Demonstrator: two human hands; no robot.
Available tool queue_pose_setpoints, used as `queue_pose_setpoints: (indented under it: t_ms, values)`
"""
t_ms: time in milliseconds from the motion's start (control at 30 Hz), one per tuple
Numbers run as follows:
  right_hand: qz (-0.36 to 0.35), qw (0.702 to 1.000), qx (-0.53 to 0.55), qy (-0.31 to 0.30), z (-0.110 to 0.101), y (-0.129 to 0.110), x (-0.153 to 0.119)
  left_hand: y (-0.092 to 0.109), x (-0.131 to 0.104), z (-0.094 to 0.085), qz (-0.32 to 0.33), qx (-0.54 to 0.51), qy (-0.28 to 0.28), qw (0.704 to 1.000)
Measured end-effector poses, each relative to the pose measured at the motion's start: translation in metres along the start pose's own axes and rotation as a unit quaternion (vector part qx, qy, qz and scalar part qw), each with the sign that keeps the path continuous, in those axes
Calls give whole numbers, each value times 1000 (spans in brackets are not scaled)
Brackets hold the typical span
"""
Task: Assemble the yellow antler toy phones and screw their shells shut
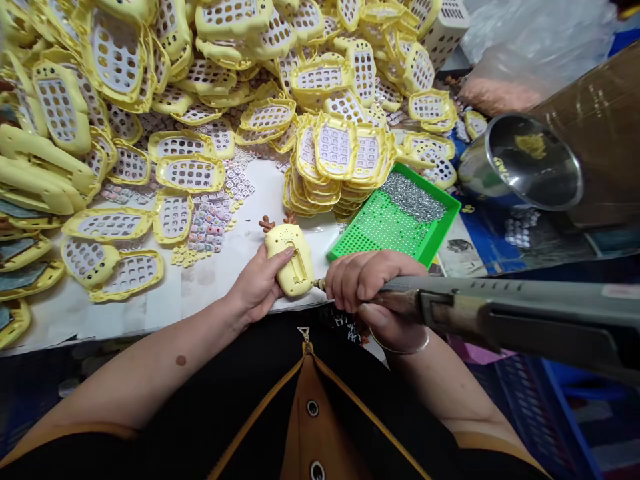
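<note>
Left grip [257, 287] is closed around a small yellow casing [291, 273], its thumb lying across the back, while the right grip [373, 283] is wrapped about the front end of a grey powered screwdriver [500, 307]. The casing, topped by brown antlers [265, 224], has a long recess facing up and sits by the near edge of the table [200, 287]; the driver's tip reaches its lower right edge, though whether the two touch cannot be told. Just beyond the right grip stands a green perforated tray [373, 230], with silvery screws [415, 197] heaped at its far end and bare holes showing nearer. Right of that, a tilted metal bowl [555, 173] shows a yellowish patch inside, too unclear to call contents or reflection. Behind the bowl lies a clear plastic bag [500, 87] with something pinkish-orange in it. Relative to the grips, the casing lies within the left fingers and just left of the right fist. Farther out, stacked yellow shells [335, 147] with white gridded panels rise beside the tray, and small printed key pieces [207, 223] are spread to the left.
</note>
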State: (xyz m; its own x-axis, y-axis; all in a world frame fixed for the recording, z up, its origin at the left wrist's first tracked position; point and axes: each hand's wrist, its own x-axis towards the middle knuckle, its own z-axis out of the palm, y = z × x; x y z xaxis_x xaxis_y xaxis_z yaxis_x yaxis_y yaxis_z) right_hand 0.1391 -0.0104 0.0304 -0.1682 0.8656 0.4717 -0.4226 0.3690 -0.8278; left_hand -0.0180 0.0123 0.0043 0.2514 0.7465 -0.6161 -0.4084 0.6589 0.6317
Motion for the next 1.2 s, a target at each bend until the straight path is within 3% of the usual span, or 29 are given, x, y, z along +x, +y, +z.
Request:
queue_pose_setpoints:
  t_ms: [133, 200, 300, 400, 600, 800, 967, 1100, 1200]
  values:
    - [-15, 1000, -10, 0, -2, -14, 2, 0, 0, 2, 11, -10, 29, 999]
    - [-54, 998, -23, 31, -11, -24, 10, 0, 1, 3, 16, -16, 36, 999]
    - [-138, 981, -95, 101, -35, -26, 26, 0, 2, 2, 17, -18, 31, 999]
    - [-181, 959, -154, 154, -62, -14, 40, 1, 1, 2, 12, -15, 33, 999]
    - [-106, 947, -185, 240, -83, 8, 41, 5, 0, 6, 9, -20, 35, 999]
    - [-72, 944, -208, 246, -88, 13, 39, 6, 1, 6, 3, -26, 40, 999]
    - [-91, 950, -186, 234, -79, 1, 40, 4, 2, 5, 17, -36, 35, 999]
    - [-119, 962, -150, 193, -51, -21, 35, 1, 3, 5, 36, -47, 38, 998]
    - [-84, 981, -102, 142, -24, -30, 23, -3, 3, 6, 46, -53, 49, 996]
